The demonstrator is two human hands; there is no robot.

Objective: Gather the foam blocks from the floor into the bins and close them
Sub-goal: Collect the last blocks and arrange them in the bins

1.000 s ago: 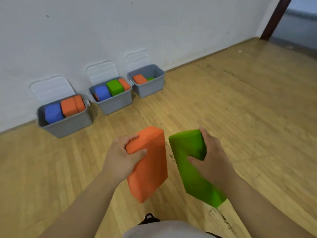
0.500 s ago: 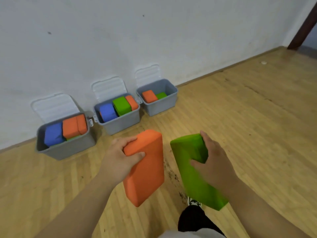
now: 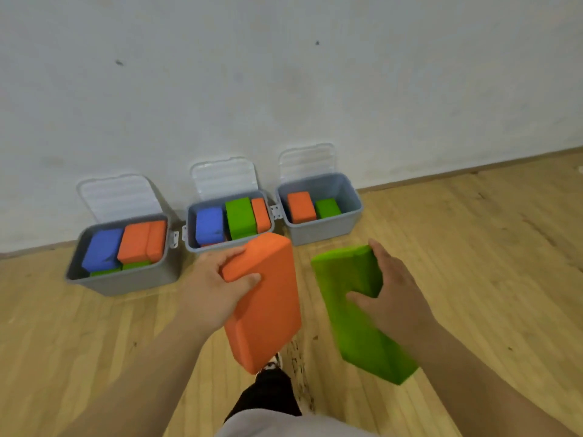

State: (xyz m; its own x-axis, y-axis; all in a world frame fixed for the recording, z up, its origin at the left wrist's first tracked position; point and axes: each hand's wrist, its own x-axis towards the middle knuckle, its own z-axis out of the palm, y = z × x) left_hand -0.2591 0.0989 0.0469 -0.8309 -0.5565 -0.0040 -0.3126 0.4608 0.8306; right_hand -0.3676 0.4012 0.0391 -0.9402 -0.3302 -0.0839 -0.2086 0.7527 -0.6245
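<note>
Head view: left hand (image 3: 214, 285) grips an orange foam block (image 3: 268, 310) at its upper corner, thumb curled over the top face and fingers wrapped behind. Block is held in the air, tilted, at 6 o'clock of frame centre. Right hand (image 3: 394, 294) grips a green foam block (image 3: 356, 316) along its right edge, thumb pressed on the face and fingers hooked round the far end. It is also off the floor, at 5 o'clock, just beside the orange one but apart; its lower end is motion-blurred.

Three grey bins line the white wall (image 3: 284, 74), lids up and leaning on it.
- Left bin (image 3: 126, 283), 9 o'clock: a blue block (image 3: 102, 250), two orange, green underneath.
- Middle bin (image 3: 202, 247), 12 o'clock of the left hand: blue, green and orange blocks standing side by side. The held orange block overlaps its front right corner in the view.
- Right bin (image 3: 321, 231), 12 o'clock of the green foam block: one orange, one green, part full.

Wooden floor (image 3: 473, 279). Black trouser leg (image 3: 268, 392) and a shoe (image 3: 271, 364) at bottom centre.
</note>
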